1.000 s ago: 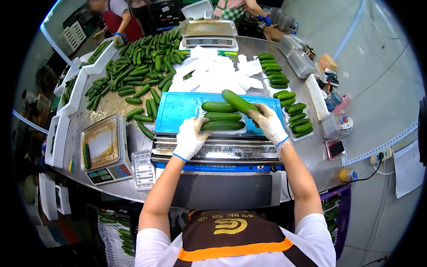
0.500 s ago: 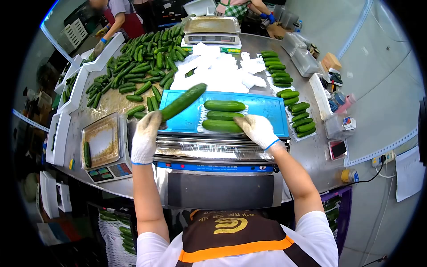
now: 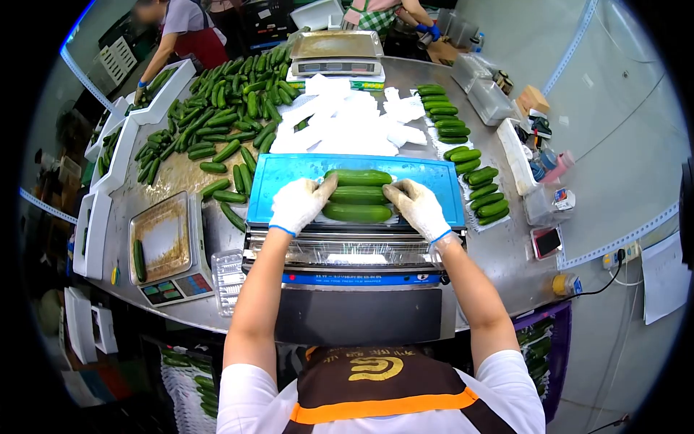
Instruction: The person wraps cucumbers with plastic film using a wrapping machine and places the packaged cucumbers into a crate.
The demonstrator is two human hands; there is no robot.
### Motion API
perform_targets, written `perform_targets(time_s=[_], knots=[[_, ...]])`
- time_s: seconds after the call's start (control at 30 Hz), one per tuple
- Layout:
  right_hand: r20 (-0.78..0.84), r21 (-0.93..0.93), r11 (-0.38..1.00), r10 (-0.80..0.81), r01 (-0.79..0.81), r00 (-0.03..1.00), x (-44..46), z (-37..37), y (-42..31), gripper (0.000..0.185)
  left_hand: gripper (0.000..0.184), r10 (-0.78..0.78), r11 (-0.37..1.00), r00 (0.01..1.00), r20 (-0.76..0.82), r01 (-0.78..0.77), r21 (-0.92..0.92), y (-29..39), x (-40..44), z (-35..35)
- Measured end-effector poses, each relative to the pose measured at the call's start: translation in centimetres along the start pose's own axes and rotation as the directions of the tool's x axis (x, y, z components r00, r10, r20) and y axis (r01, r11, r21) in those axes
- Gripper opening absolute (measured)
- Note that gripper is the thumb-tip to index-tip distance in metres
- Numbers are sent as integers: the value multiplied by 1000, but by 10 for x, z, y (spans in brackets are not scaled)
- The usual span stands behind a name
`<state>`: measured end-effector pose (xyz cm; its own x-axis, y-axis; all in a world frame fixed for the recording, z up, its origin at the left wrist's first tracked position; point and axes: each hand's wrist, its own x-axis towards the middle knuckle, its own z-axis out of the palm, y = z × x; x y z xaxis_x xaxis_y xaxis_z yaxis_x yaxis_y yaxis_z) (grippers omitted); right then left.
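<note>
Three green cucumbers (image 3: 357, 195) lie side by side on a piece of white foam netting, mostly hidden beneath them, on the blue board (image 3: 271, 181). At their left ends is my left hand (image 3: 300, 205), in a white glove, its thumb and fingers closed against the cucumbers. Gloved the same way, my right hand (image 3: 419, 207) grips the right ends, fingertips by the middle cucumber. Just in front of the board runs the film wrapping machine (image 3: 347, 253), with clear film across it.
A large cucumber heap (image 3: 224, 108) covers the table's far left. White foam nets (image 3: 347, 119) lie behind the board, and netted cucumbers (image 3: 488, 195) line the right. A scale (image 3: 163, 242) and clear plastic tray (image 3: 230, 281) stand left. Two co-workers (image 3: 191, 32) are at the back.
The cucumber my left hand held up has left it. That hand has moved right to the row's left ends. My right hand stays at the right ends.
</note>
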<state>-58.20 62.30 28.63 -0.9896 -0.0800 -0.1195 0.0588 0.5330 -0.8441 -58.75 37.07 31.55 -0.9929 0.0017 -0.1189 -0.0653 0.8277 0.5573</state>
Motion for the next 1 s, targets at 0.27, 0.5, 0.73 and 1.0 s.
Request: perform_targets(time_s=[0.27,0.5,0.73,1.0], knots=[[-257,1,991,-129,133,958,16,19,11,53,41,437,892,820,-370,-449,58,-69,52,77],[-86,29,996,-81,84,993,16,9,1,53,34,318,902,908,-272,-378,-208,-21,22,62],[32,-190,913,-362,361,932,-2,-7,12,48,36,252,916,953,-169,-292,-277,-18,22,55],[-268,-106,990,-115,89,957,-62,-75,56,25,36,290,929,689,-665,-370,22,-53,-33,24]])
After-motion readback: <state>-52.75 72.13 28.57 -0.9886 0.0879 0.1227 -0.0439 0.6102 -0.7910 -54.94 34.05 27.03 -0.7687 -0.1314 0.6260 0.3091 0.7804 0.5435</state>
